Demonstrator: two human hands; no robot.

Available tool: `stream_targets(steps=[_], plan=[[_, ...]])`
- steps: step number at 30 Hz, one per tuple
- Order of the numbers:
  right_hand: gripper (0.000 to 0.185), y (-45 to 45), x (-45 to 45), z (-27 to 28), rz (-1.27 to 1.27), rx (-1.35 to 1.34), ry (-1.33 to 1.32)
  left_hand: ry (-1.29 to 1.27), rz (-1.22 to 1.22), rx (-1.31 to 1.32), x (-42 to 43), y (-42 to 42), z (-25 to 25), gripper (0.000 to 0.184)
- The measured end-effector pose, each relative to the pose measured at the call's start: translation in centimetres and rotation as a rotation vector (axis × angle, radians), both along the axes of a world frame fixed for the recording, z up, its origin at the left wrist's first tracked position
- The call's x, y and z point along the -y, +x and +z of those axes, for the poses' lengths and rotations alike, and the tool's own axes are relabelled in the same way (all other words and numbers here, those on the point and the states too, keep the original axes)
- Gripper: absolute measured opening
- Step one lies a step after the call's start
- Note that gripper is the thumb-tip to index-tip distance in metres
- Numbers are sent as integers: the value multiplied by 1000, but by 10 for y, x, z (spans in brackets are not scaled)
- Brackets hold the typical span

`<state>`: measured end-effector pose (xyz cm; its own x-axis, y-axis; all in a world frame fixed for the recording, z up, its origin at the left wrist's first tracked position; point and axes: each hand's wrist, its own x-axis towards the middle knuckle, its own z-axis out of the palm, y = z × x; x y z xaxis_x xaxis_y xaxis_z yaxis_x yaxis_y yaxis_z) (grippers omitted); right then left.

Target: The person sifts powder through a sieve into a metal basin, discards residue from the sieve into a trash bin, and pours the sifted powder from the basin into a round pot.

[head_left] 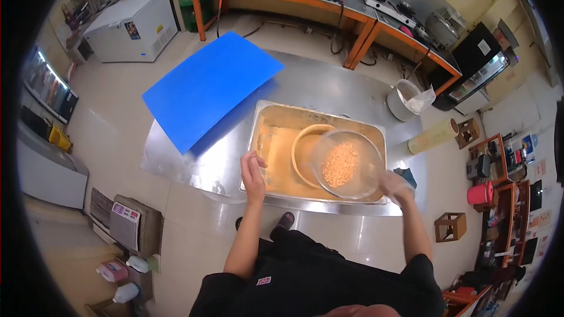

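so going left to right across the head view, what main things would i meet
White chest freezer → left hand → round sieve → right hand → yellowish roll → pink bucket

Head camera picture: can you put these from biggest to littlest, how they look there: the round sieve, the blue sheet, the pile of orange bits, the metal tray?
1. metal tray, partly covered by the sieve
2. blue sheet
3. round sieve
4. pile of orange bits, inside the sieve
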<state>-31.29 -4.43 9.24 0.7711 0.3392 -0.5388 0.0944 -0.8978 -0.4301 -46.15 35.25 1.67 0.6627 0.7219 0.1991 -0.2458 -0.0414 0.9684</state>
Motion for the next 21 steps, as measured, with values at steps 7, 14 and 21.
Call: stream_targets(steps=[7,14,21], plan=[[46,-14,3,41,-150,-205,365,-49,6,28,-2,-1,-5,28],[36,19,15,-98,17,149,200,-313,-38,106,7,-13,2,37],[44,-4,-54,-65,-151,38,430,-762,-103,322,2,-76,-1,46]])
